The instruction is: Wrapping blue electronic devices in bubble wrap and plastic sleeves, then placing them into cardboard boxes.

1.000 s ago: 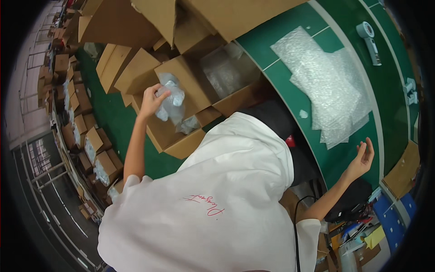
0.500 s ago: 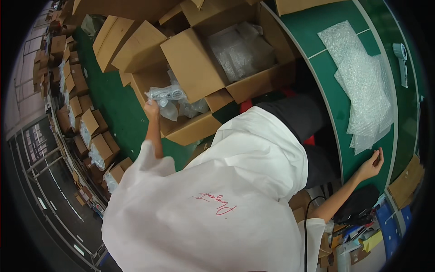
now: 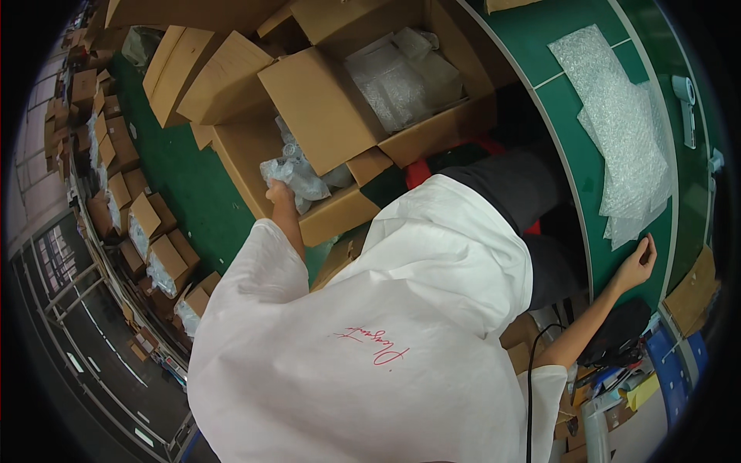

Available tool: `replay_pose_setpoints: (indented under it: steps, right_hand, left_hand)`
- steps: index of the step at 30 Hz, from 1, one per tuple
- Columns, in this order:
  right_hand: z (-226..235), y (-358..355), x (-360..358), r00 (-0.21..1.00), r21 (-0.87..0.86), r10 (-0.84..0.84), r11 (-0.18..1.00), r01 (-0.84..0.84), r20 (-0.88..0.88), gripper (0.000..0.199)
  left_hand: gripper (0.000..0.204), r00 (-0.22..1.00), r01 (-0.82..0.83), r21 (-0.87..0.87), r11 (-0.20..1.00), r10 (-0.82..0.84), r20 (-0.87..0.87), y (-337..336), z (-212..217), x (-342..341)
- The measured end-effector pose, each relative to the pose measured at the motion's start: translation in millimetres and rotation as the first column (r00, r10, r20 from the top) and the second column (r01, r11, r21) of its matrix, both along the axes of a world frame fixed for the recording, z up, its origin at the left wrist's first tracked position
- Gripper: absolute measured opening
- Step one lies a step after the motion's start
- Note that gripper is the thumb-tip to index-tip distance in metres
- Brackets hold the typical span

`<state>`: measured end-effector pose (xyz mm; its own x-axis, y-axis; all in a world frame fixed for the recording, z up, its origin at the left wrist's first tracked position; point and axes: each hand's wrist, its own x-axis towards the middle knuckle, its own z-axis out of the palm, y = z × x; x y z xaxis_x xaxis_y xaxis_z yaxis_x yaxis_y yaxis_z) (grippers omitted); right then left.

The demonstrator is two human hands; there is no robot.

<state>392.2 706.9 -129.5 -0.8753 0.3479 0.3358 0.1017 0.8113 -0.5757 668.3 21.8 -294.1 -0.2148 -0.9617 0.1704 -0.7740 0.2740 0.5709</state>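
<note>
My left hand (image 3: 279,191) is closed on a clear bubble-wrapped item (image 3: 302,179), with whatever is inside the wrap too blurred to name. The hand is at the left side of an open cardboard box (image 3: 340,214), holding the item just over the box's inside. More clear wrapped items lie in that box, partly hidden by a raised flap (image 3: 316,112). At the right, my right hand (image 3: 637,264) rests over the green table (image 3: 575,166), its fingers loosely curled with a gap between them and nothing visible in them. Just beyond it lies a stack of bubble wrap sheets (image 3: 621,139).
A second open carton (image 3: 448,131) holds clear wrapped packages (image 3: 397,85). A tape dispenser (image 3: 685,108) lies at the table's far right. Rows of open cartons (image 3: 166,258) stand along the left of the green floor (image 3: 189,177). A black cable (image 3: 530,386) hangs beside my right arm.
My left hand has moved right and slightly down with the wrapped item, further over the box. My right hand has shifted slightly up, closer to the bubble wrap sheets. The whole view has shifted slightly.
</note>
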Motion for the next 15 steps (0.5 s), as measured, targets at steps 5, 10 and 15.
replay_pose_setpoints:
  steps: [5, 10, 15]
  right_hand:
    - [-3.4, -6.5, -2.0, 1.000, -0.026, -0.010, 1.000, 0.010, -0.004, 0.023]
    - [-1.1, 2.8, 0.5, 1.000, -0.011, -0.004, 1.000, 0.004, -0.006, 0.022]
    - [-6.9, 4.5, -1.5, 0.999, 0.011, -0.034, 0.999, 0.034, 0.014, 0.021]
  left_hand:
    - [0.023, 0.999, 0.002, -0.055, 0.999, -0.004, -0.038, -25.8, 11.8, -9.1]
    - [0.020, 0.994, 0.052, -0.092, 0.994, -0.060, -0.088, -55.5, 15.3, -45.0]
    - [0.017, 0.958, 0.209, -0.072, 0.975, -0.219, -0.187, -38.7, 24.9, -75.6]
